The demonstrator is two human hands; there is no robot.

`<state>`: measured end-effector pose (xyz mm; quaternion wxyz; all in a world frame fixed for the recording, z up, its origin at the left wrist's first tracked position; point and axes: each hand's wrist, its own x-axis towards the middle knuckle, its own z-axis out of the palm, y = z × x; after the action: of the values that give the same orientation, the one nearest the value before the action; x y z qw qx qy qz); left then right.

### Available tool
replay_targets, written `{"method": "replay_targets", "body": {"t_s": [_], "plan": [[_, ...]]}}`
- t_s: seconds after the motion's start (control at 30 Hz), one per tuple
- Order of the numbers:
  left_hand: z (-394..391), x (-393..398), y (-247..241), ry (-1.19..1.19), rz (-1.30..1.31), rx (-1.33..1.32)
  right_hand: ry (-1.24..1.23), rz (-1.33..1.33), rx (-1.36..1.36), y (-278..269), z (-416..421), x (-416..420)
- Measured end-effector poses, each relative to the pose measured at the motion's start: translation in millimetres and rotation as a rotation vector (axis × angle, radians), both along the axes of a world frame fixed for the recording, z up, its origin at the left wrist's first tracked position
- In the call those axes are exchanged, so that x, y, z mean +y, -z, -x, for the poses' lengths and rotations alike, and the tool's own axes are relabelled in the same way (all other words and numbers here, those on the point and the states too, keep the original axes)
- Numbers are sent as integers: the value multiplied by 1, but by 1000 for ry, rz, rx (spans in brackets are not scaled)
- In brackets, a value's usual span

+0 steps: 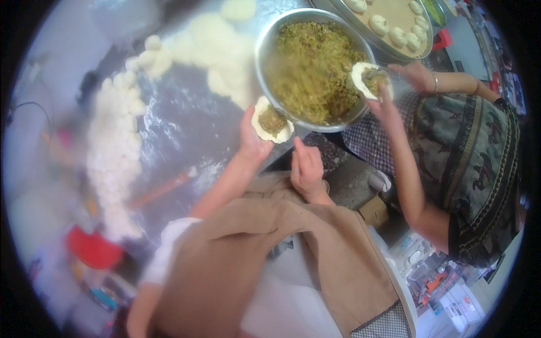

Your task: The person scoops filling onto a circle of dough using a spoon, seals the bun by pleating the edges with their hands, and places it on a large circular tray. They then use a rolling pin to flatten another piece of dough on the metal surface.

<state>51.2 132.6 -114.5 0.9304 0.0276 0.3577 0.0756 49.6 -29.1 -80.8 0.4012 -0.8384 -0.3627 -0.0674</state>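
Observation:
On my left hand (255, 137) lies a round dough wrapper (282, 136) with a mound of minced filling (271, 121) at its middle. The wrapper's edge is raised around the filling and stands close to the rim of a large metal bowl (260, 69). Just below and right of the wrapper is my right hand (308, 168), its index finger extended towards the wrapper and the other fingers curled. I see nothing held in it. Greenish chopped filling (317, 72) fills much of the bowl.
A co-worker's hands (385, 107) hold another filled wrapper (360, 80) at the bowl's right rim. Pleated buns (398, 37) sit in a round tray (391, 53), upper right. Dough pieces (114, 156), flat wrappers (211, 42) and a rolling pin (160, 190) lie on the floured table (181, 139).

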Motion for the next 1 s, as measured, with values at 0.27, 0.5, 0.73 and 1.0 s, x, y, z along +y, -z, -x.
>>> {"method": "replay_targets", "body": {"t_s": [0.27, 0.5, 0.73, 1.0], "plan": [[-2, -5, 1, 15, 64, 16, 160, 31, -27, 10, 6, -11], [-5, -18, 5, -4, 90, 42, 35, 71, -32, 18, 26, -3], [9, -6, 13, 27, 74, 43, 30, 63, -43, 1, 13, -16], [5, 2, 8, 21, 93, -53, 147, -191, 456, -25, 2, -2]]}}
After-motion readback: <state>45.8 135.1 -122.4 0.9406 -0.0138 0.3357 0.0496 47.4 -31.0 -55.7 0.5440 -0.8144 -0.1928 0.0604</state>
